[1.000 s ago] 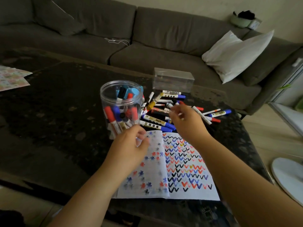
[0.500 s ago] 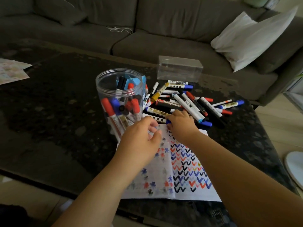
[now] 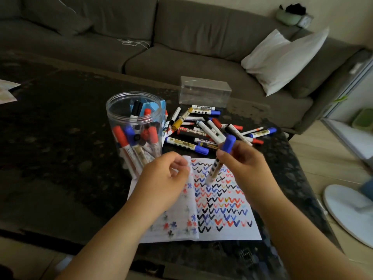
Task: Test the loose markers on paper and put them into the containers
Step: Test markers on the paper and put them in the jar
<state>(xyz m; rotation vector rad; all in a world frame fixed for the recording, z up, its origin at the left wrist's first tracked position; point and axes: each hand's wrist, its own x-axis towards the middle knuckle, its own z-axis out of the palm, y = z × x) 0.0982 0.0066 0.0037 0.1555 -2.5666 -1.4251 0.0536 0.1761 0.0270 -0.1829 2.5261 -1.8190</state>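
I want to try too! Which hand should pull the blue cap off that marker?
Probably the left hand: it hovers beside the marker, holding nothing, while the right hand grips the barrel, blue cap pointing up.

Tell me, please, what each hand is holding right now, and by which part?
The right hand grips a blue-capped marker by its upper barrel, just below the cap. The left hand appears to hold nothing.

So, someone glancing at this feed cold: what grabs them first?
Probably the right hand holding a blue-capped marker tilted over the paper, which is crowded with coloured check marks. Behind it lies a heap of loose markers, with a clear jar of markers at its left.
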